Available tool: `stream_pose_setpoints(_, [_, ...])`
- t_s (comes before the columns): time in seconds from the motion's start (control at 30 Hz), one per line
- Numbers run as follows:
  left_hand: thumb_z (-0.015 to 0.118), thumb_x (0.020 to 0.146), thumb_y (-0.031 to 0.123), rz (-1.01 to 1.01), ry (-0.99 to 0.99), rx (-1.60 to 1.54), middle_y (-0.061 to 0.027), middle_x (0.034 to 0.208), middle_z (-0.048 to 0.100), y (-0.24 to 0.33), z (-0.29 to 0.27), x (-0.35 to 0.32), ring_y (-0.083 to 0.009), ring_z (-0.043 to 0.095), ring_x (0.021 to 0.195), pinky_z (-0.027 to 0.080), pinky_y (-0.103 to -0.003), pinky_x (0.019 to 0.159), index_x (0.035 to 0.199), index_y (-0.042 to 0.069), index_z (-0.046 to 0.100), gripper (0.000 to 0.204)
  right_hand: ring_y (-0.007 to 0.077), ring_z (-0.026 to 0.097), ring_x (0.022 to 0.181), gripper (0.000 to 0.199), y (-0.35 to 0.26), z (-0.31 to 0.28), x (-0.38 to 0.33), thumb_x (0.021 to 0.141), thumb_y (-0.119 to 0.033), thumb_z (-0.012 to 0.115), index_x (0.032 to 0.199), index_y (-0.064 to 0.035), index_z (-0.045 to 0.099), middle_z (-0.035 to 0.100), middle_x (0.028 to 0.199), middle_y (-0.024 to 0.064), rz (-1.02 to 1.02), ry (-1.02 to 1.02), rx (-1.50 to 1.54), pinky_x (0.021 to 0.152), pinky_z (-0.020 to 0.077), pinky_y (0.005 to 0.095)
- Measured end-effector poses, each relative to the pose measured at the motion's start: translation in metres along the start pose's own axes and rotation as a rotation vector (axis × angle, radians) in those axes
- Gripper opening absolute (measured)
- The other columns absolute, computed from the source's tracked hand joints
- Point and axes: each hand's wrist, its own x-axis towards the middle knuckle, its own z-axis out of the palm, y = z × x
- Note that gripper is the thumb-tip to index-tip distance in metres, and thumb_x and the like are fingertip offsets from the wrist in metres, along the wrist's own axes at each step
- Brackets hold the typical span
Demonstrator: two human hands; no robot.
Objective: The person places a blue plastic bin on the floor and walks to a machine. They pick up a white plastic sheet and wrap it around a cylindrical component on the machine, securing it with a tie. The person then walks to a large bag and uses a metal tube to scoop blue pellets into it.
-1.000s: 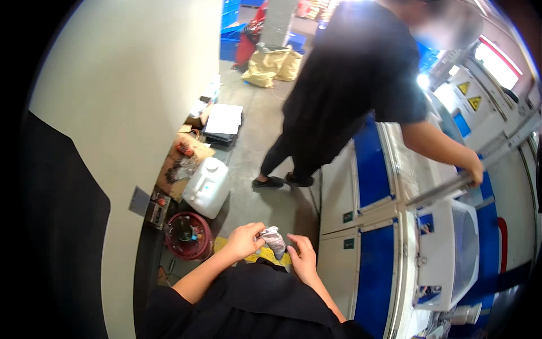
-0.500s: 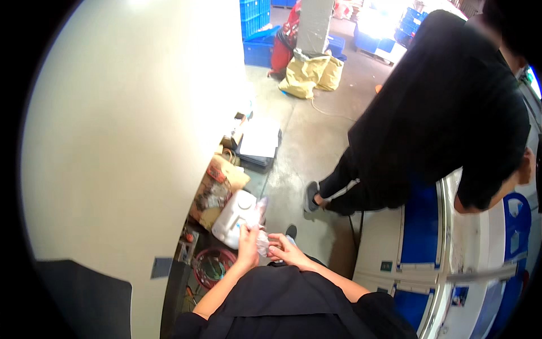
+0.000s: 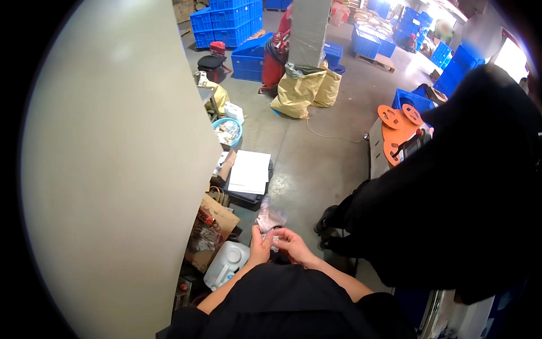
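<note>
My left hand [image 3: 259, 247] is closed on a limp, crumpled pale pink piece [image 3: 270, 218], which looks like a thin cloth glove. The piece sticks up past my fingertips, away from my body, and its far end is smeared by motion. From the right, my right hand [image 3: 292, 244] meets it, thumb and fingers pinched on the lower folds. Both hands are close together in front of my black top. Left of my left forearm stands a whitish plastic jerrycan [image 3: 227, 264].
A pale panel [image 3: 118, 169] fills the left side. Beyond the jerrycan lie a cardboard box [image 3: 226, 217] and white sheets [image 3: 250, 171] on a black case. Close on my right stands a person in black [image 3: 451, 198], beside an orange-topped machine [image 3: 398, 133]. Yellow sacks [image 3: 299, 93] stand farther ahead.
My view has tilted up, showing more floor and blue crates ahead. My right hand has closed in on the pale pink piece beside my left. The person in black appears lower and farther right.
</note>
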Motion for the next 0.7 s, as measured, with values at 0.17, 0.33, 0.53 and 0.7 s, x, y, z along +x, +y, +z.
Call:
stream_pose_setpoints(0.17, [0.054,0.089,0.003,0.023,-0.016,-0.005,-0.0109,0.105,0.055,-0.003,0.044,0.134,-0.0159,0.055,0.095,0.044,-0.031,0.084,0.112,0.000,0.042,0.026,0.0075,0.054,0.075,0.058,-0.072,-0.034,0.092,0.080,0.005,0.066,0.129,-0.0093,0.038,0.053,0.100,0.0033,-0.408,0.160,-0.045,0.064,0.0446,0.0189])
stream_pose_setpoints(0.33, [0.054,0.089,0.002,0.054,-0.005,-0.045,-0.0119,0.103,0.057,0.004,0.065,0.269,-0.0181,0.056,0.095,0.045,-0.031,0.084,0.114,0.000,0.041,0.028,0.0096,0.058,0.077,0.047,-0.163,-0.053,0.185,0.083,0.002,0.064,0.126,-0.0064,0.047,0.051,0.102,0.0041,-0.420,0.310,-0.427,0.068,0.0502,0.0232])
stream_pose_setpoints(0.53, [0.050,0.093,0.005,0.016,0.029,-0.157,-0.0126,0.108,0.055,0.017,0.058,0.427,-0.0198,0.055,0.093,0.044,-0.032,0.084,0.114,0.000,0.037,0.025,0.0149,0.061,0.075,0.027,-0.255,-0.056,0.298,0.085,-0.006,0.063,0.113,-0.0028,0.060,0.055,0.099,0.0068,-0.684,0.256,-0.840,0.065,0.0509,0.0287])
stream_pose_setpoints(0.7, [0.047,0.096,0.009,-0.051,0.140,-0.343,-0.0116,0.120,0.049,0.009,0.061,0.508,-0.0167,0.050,0.109,0.040,-0.032,0.092,0.116,0.003,0.034,0.024,0.0125,0.055,0.082,0.020,-0.277,-0.083,0.412,0.083,-0.003,0.065,0.102,-0.0031,0.058,0.054,0.098,0.0043,-0.644,0.150,-0.496,0.073,0.0462,0.0248])
